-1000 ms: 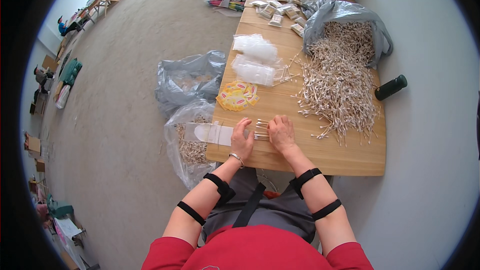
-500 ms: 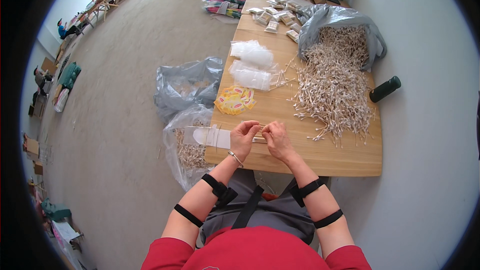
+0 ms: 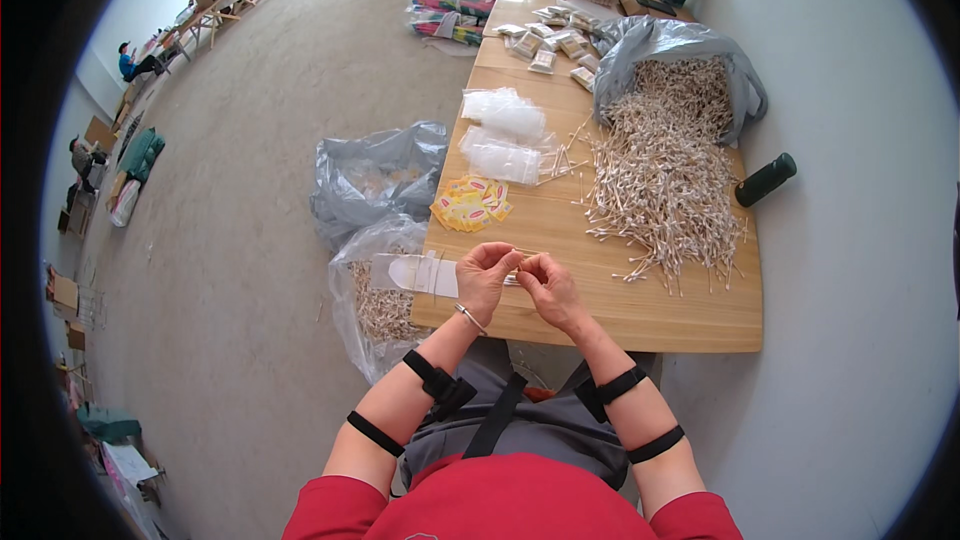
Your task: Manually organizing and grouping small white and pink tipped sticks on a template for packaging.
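Note:
Close together above the near edge of the wooden table (image 3: 600, 315), both my hands are closed at the fingertips. My left hand (image 3: 482, 278) pinches a few cotton swabs; some swab sticks (image 3: 511, 280) show in the gap between the hands. My right hand (image 3: 551, 290) has its fingers pinched on cotton swabs against the left fingertips, which partly hide them. Beside my left hand lies a white card strip (image 3: 430, 276) with a rounded end and loose swabs across it. A large heap of cotton swabs (image 3: 665, 180) spreads to the right, out of a grey plastic bag (image 3: 748, 90).
Beyond my hands lie yellow paper labels (image 3: 470, 204) and clear plastic sleeves (image 3: 505, 155). Filled small packs (image 3: 545, 45) sit farther back. A dark green bottle (image 3: 766, 180) lies by the wall. Left of the table stand a grey bag (image 3: 375, 175) and a clear bag of swabs (image 3: 385, 310).
My right hand has shifted slightly left, its fingers now closer to the left fingertips. The left hand stays nearly in place.

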Motion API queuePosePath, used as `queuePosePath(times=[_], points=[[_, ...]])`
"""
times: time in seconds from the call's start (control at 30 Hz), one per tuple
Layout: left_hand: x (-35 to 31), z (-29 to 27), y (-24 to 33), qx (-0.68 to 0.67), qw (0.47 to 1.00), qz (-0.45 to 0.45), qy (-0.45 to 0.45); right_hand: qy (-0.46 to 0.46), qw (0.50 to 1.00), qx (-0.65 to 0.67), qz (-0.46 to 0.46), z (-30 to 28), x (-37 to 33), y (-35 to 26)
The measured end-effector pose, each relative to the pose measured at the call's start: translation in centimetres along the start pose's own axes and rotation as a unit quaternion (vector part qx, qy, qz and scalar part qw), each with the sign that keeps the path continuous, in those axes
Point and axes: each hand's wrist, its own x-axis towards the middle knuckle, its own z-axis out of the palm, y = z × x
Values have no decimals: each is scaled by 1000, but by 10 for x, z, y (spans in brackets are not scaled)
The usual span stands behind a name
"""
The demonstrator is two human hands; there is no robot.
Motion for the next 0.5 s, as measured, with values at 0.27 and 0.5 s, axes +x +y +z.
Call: queuePosePath(times=[0.27,0.5], points=[[-3,5,4,-55,998,24,-34,15,997,72,2,-1,0,1],[-6,8,6,-73,997,-15,-5,-9,992,124,33,-5,-3,-6]])
